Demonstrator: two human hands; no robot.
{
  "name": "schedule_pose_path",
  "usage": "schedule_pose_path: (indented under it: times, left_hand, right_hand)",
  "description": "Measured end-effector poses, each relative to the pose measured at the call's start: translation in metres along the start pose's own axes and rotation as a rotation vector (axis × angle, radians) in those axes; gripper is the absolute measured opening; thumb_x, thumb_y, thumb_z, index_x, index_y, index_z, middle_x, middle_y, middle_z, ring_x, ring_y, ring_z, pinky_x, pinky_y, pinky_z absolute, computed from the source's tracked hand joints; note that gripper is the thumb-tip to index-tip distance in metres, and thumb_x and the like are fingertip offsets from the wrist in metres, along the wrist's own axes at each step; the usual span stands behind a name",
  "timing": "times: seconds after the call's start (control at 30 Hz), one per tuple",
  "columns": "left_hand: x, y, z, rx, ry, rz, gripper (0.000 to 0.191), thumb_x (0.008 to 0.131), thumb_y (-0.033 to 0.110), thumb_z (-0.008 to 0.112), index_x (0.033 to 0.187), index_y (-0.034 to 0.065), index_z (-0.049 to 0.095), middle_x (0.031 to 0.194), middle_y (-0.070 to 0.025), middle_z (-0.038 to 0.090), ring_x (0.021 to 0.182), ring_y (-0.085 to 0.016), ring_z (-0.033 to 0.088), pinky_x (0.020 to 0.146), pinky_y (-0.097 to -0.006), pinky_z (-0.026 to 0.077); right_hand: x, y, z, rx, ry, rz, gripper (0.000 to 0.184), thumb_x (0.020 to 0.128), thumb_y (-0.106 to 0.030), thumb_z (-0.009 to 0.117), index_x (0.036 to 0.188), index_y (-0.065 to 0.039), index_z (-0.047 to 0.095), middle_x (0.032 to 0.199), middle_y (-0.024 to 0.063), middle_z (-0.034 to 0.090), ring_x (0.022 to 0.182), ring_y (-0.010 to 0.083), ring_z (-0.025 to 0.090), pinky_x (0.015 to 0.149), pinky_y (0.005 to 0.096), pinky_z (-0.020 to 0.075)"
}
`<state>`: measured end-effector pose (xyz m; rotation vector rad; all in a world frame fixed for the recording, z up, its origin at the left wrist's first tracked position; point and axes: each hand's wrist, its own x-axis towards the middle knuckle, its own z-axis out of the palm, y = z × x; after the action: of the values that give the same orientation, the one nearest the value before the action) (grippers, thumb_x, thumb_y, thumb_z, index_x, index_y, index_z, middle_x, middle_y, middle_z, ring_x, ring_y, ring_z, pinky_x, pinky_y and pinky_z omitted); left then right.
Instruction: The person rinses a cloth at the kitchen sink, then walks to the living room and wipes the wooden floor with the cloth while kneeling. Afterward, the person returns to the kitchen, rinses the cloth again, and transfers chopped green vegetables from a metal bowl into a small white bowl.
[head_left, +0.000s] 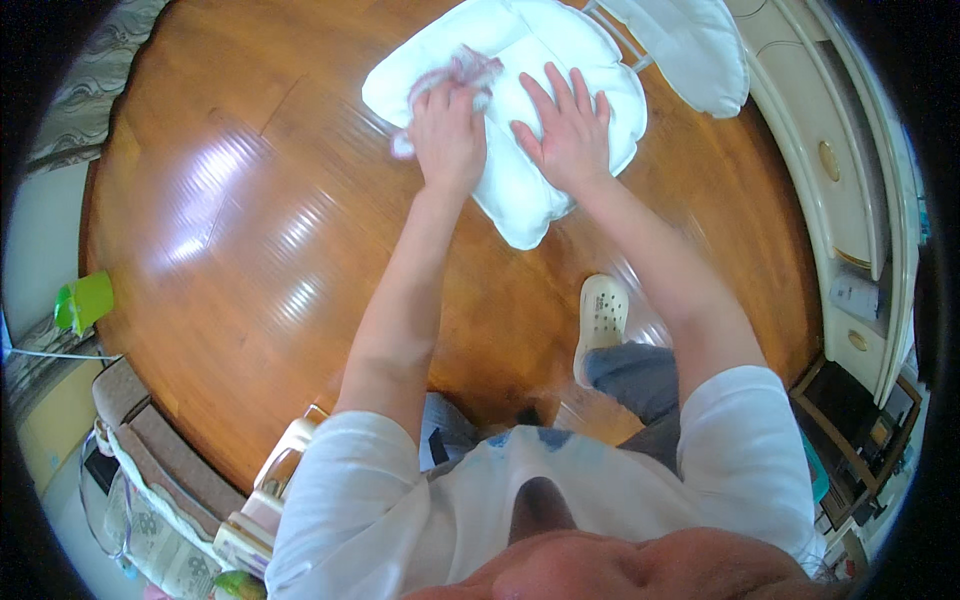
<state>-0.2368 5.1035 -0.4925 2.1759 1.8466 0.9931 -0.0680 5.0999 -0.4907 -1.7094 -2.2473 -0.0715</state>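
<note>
A white padded chair seat (517, 202) lies before me, with a white padded backrest (686, 56) beyond it at the upper right, joined by pale metal bars. My left hand (448, 135) presses a pink-and-white cloth (474, 67) against the left part of the seat, its fingers bent over the cloth. Part of the cloth hangs over the seat's left edge. Flat on the right part of the seat rests my right hand (568, 127), fingers spread, holding nothing.
Brown wooden flooring (247, 262) surrounds the chair. A cream cabinet with drawers (817, 172) stands at the right. At the far left are a green bin (86, 301) and a brown cushioned seat (169, 457). My foot wears a cream clog (602, 311).
</note>
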Motion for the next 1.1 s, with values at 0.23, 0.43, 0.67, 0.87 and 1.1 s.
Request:
schedule_pose_path:
  times: [0.23,0.43,0.67,0.87,1.1]
  left_hand:
    - [-0.219,-0.004,-0.038,-0.237,-0.248,-0.26,0.027,0.081,0.003,0.059,0.108,0.0054,0.059,0.112,-0.0164,0.055,0.106,-0.037,0.051,0.091,-0.0435,0.042]
    - [-0.309,-0.086,-0.009,0.2,-0.128,-1.012,0.045,0.082,0.018,0.059,0.124,0.0035,0.054,0.122,-0.0234,0.048,0.112,-0.041,0.048,0.095,-0.0483,0.04]
    - [-0.237,0.024,0.112,0.144,-0.375,-0.297,0.04,0.09,0.032,0.049,0.126,0.0128,0.053,0.137,-0.0136,0.04,0.132,-0.038,0.028,0.101,-0.0679,0.021]
    - [-0.33,0.02,0.037,-0.156,-0.776,0.255,0.043,0.087,0.021,0.05,0.131,0.0228,0.05,0.146,-0.0015,0.034,0.134,-0.031,0.031,0.106,-0.0627,0.022]
    - [-0.415,-0.109,-0.105,0.352,-0.74,-0.453,0.05,0.092,0.024,0.05,0.139,0.0326,0.037,0.146,-0.0134,0.033,0.137,-0.034,0.027,0.104,-0.0653,0.022]
  right_hand:
    - [0.0,0.006,0.002,-0.05,-0.064,-0.042,0.058,0.091,-0.046,0.045,0.142,-0.02,0.036,0.148,0.0142,0.028,0.137,0.0377,0.022,0.106,0.0608,0.0177]
    - [-0.001,0.004,0.005,-0.127,-0.066,-0.086,0.059,0.093,-0.049,0.039,0.142,-0.018,0.034,0.146,0.0164,0.029,0.136,0.039,0.022,0.104,0.0624,0.0194]
    - [-0.002,0.0,0.005,-0.129,-0.017,-0.098,0.063,0.086,-0.042,0.052,0.139,-0.013,0.037,0.141,0.0177,0.035,0.131,0.0397,0.03,0.103,0.0576,0.024]
    - [-0.003,-0.002,0.014,-0.157,0.002,-0.114,0.061,0.086,-0.04,0.053,0.138,-0.013,0.038,0.141,0.0177,0.036,0.131,0.0392,0.03,0.104,0.0553,0.0247]
    - [-0.003,0.005,0.022,-0.168,0.03,-0.119,0.058,0.087,-0.039,0.054,0.137,-0.014,0.04,0.14,0.0162,0.038,0.13,0.0351,0.033,0.104,0.0517,0.0277]
